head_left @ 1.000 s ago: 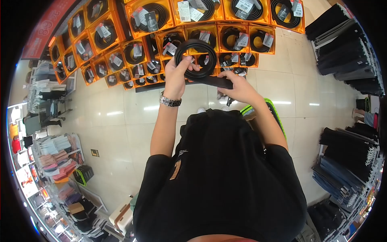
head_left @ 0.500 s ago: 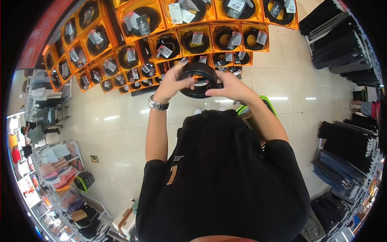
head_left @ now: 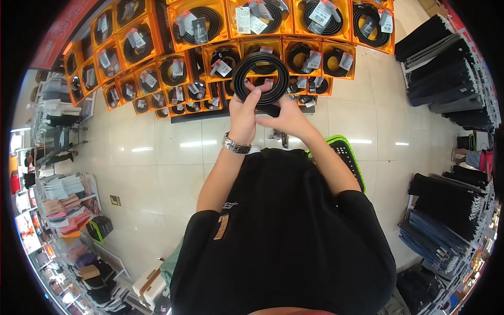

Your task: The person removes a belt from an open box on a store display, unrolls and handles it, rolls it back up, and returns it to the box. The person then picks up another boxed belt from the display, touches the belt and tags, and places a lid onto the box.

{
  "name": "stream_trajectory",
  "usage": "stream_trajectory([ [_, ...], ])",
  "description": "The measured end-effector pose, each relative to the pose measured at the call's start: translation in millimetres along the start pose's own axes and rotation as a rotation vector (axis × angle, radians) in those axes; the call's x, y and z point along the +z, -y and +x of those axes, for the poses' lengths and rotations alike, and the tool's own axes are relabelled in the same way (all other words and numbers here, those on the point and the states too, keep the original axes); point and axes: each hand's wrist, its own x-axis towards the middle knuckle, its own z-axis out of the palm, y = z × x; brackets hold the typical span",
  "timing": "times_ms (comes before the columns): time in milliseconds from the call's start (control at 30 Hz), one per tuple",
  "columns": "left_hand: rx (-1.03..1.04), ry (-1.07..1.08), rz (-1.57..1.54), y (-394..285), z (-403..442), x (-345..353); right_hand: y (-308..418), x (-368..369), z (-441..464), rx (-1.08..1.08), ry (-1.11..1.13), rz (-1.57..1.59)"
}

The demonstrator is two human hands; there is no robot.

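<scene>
A coiled black belt (head_left: 282, 81) is held upright in front of the belt display. My left hand (head_left: 244, 113), with a metal watch on its wrist, grips the coil's lower left side, its thumb on the rim. At the coil's lower right my right hand (head_left: 287, 116) is closed around the belt's lower part, with some fingers hidden behind it. A short dark stretch of the belt shows between the hands. Tagged, coiled belts in orange boxes (head_left: 199, 26) lie beyond the hands.
Black and blue trousers (head_left: 446, 199) hang on racks to the right. Folded clothes (head_left: 68, 202) fill shelves at the left. A green-edged black basket (head_left: 346, 157) is beside my right forearm. A cream case (head_left: 149, 283) stands at lower left. Tiled floor (head_left: 152, 173) surrounds me.
The coil has tilted so its round face shows, and it has risen. Earlier, a loose belt end stretched right in my right hand; now both hands are close together under the coil.
</scene>
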Motion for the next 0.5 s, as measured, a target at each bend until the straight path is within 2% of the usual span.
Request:
stream_trajectory([
  [33, 0.012, -0.018, -0.002, -3, 1, -2, -10, 0, -1, 0.000, 0.053, -0.209],
  [100, 0.075, 0.011, -0.028, -13, 4, -4, -8, -5, -4, 0.200, 0.159, -0.391],
  [167, 0.126, -0.025, 0.099, -27, 13, -18, -17, -16, -11, 0.233, 0.162, -0.408],
  [233, 0.059, -0.031, 0.149, -47, 17, -31, -18, -29, -17, 0.266, 0.168, -0.427],
  [367, -0.075, 0.231, 0.403, -40, 24, -54, 8, -56, -15, 0.074, 0.190, -0.399],
  [500, -0.215, 0.450, 0.553, -38, 24, -55, 19, -61, -9, 0.058, 0.283, -0.377],
])
